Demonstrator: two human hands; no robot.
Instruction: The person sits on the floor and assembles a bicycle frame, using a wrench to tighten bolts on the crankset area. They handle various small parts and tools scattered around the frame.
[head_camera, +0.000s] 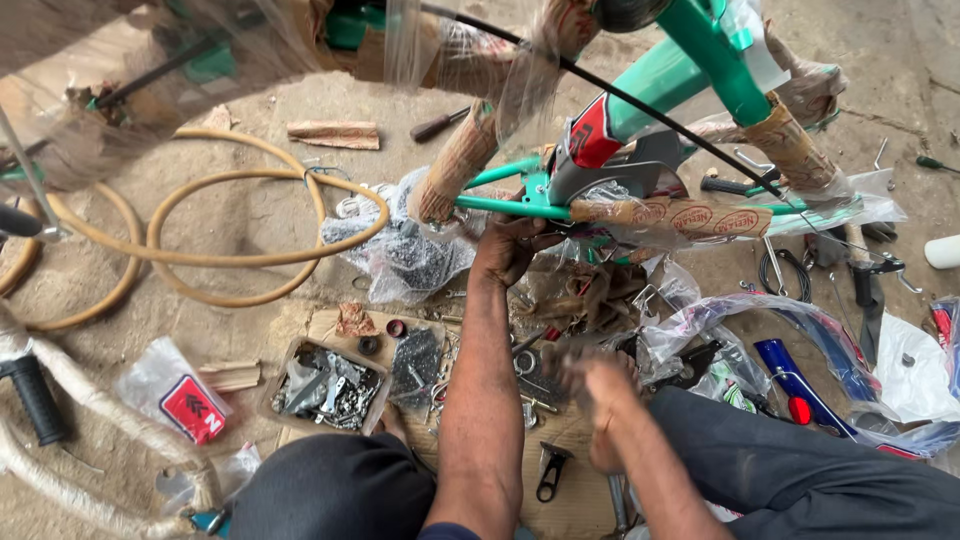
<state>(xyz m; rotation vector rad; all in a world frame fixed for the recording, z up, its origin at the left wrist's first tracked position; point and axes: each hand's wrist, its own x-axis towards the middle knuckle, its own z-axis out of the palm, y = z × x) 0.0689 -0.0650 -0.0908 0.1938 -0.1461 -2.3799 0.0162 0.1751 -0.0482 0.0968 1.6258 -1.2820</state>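
Note:
A green bicycle frame (650, 80), partly wrapped in brown paper and clear plastic, stands over the ground ahead of me. My left hand (508, 248) reaches up to the lower green tube (510, 206) and touches it near the wrapped joint. My right hand (598, 385) is lower, blurred, with its fingers curled over the pile of tools and small parts; whether it holds something cannot be told. Between my arms lie spanners and small metal pieces on a cardboard sheet (570, 500).
An open box of nuts and bolts (325, 385) sits at my left knee. A tan rubber hose (230, 215) coils on the dirt at the left. A blue mudguard (800, 385), plastic bags, black pliers (548, 470) and a screwdriver (438, 124) lie around.

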